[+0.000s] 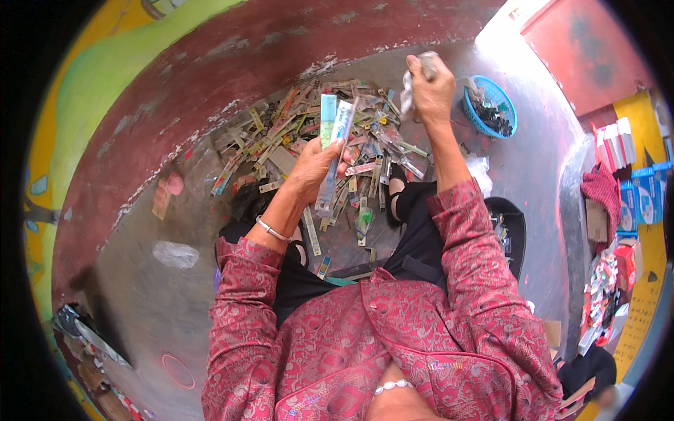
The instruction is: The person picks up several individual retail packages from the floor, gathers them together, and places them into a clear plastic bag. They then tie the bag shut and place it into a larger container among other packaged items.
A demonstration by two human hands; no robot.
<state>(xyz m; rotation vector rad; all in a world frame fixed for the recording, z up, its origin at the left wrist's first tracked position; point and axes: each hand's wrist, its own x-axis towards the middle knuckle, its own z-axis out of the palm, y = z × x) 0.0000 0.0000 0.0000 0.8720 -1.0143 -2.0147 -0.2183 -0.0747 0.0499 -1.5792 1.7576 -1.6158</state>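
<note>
My left hand (314,168) is closed around a few long, flat, narrow packets (342,121) in clear plastic, one with a pale green strip and one white and blue. They stand nearly upright over the pile. Up and to the right, my right hand (435,92) is raised in a grip on a crumpled whitish wad (406,97), cloth or plastic, I cannot tell which. Beneath both hands spreads a heap of similar slim packets (281,130) in many colours, lying loose on the floor between and beyond my feet.
A blue plastic basket (469,111) with dark pieces inside stands right of my right hand. A black container (520,228) is beside my right leg. A crumpled clear bag (175,255) lies at left. Blue boxes (640,200) line the right side; a red wall (168,91) curves behind the heap.
</note>
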